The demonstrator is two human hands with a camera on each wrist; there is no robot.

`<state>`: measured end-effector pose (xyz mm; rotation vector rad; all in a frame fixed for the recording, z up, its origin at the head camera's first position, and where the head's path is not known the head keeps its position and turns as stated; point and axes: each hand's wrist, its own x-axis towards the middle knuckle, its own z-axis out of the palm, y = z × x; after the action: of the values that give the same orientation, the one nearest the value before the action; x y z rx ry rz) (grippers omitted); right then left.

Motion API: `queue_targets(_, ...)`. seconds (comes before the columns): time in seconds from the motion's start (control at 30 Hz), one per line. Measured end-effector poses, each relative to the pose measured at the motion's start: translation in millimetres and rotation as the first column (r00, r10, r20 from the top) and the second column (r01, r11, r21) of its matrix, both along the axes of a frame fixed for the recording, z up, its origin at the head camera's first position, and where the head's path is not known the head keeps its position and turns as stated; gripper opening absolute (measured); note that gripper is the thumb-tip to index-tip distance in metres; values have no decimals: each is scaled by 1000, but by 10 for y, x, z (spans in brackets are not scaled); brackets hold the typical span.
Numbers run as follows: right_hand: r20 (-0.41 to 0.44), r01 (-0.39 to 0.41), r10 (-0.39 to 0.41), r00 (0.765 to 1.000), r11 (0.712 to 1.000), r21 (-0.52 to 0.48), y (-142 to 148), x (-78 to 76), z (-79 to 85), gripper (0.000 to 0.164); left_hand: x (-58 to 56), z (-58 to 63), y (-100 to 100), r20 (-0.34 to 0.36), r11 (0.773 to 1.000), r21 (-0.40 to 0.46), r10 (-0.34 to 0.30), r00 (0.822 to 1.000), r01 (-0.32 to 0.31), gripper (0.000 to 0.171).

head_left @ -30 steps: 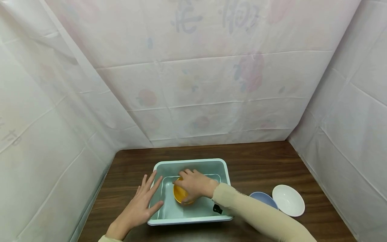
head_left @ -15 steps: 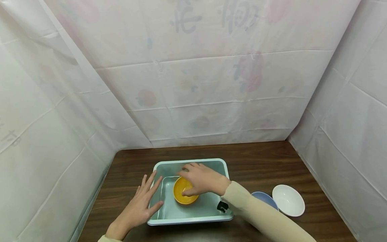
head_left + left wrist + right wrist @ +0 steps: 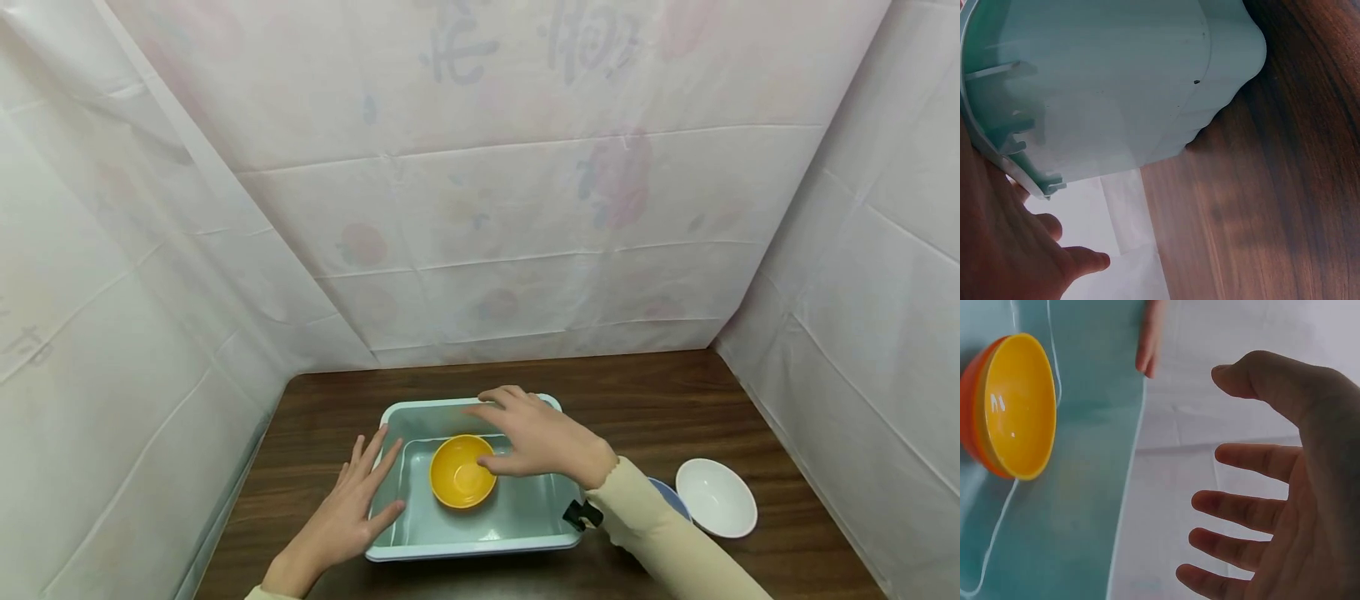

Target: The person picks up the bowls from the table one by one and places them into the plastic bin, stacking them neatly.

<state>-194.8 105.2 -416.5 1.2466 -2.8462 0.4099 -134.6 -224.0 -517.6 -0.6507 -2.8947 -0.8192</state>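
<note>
1. On a dark, wood-grained counter [image 3: 615,400], a pale green rectangular tub [image 3: 472,547] is seen near the middle.
2. Inside the tub, a yellow bowl [image 3: 462,473] is set upright on the floor; its orange outer side is revealed in the right wrist view.
3. At the tub's left rim, the left hand [image 3: 341,504] is placed with its fingers spread.
4. Above the tub, to the right of the yellow bowl, the right hand [image 3: 536,437] is held with fingers spread and slightly bent; a gap from the bowl is shown in the right wrist view.
5. Farther right, a blue bowl [image 3: 672,500] is partly hidden by a cream sleeve [image 3: 675,542], with a white bowl [image 3: 716,497] placed just beside it.
6. Behind and on both sides, the counter is enclosed by white sheets [image 3: 480,208], faintly printed.
</note>
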Motion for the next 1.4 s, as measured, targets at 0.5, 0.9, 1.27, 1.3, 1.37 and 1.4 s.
queue_targets(0.5,-11,127,-130,991,982,-138,704,177,32,76,-19,-22,17,-16,1000,10,-10,1000,10,82)
queue_targets(0.9,-107,219,-241,965,958,-187,1133,314,-139,76,33,-21,4,15,999,30,13,1000,-14,81)
queue_targets(1.27,-110,295,-321,941,934,-202,1374,455,-368,88,17,-11,11,9,999,36,12,1000,-12,80)
queue_targets(1.3,-109,299,-325,939,932,-206,1384,467,-394,89,15,-11,11,9,999,35,12,1000,-12,80)
queue_targets(1.37,-98,306,-332,938,928,-212,1401,490,-440,91,10,-12,11,10,999,32,13,1000,-13,80)
queue_targets(1.4,-97,309,-334,937,927,-211,1409,500,-462,92,9,-12,11,10,999,32,13,1000,-13,80)
